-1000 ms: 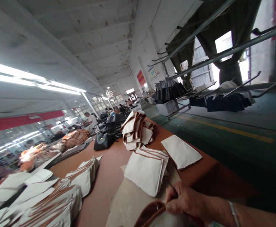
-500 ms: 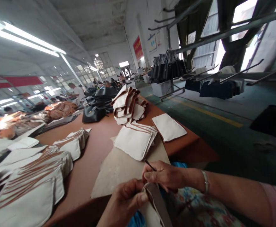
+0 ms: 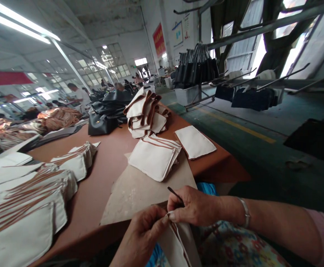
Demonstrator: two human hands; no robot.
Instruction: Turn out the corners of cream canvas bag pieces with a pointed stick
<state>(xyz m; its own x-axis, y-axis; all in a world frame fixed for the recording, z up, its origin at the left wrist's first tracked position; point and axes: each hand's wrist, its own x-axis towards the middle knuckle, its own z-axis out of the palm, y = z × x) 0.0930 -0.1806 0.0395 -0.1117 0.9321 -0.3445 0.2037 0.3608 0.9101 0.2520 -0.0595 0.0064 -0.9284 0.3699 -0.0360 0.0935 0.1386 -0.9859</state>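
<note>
Over my lap, a cream fabric pouch piece (image 3: 178, 244) with a brown edge hangs from my hands. My left hand (image 3: 146, 230) pinches its top edge between thumb and fingers. My right hand (image 3: 191, 205) grips a thin dark tool (image 3: 175, 193) whose upper end sticks out above the fist; its kind is not clear. The right thumb presses on the same edge, touching the left fingertips. The tool's lower end is hidden. Just beyond my hands, a stack of cream pieces with brown edges (image 3: 152, 159) lies on a beige board (image 3: 125, 200).
The brown table (image 3: 103, 167) carries rows of cream pieces (image 3: 25, 218) at left, a folded pile (image 3: 145, 115), one flat piece (image 3: 195, 142) at right and black bags (image 3: 103, 124). Beyond stand racks with hanging black bags (image 3: 197, 66). Other people are at work far back.
The right hand has turned, and more of the dark tool shows above it. Both hands now meet at the piece's top edge. The view has shifted slightly.
</note>
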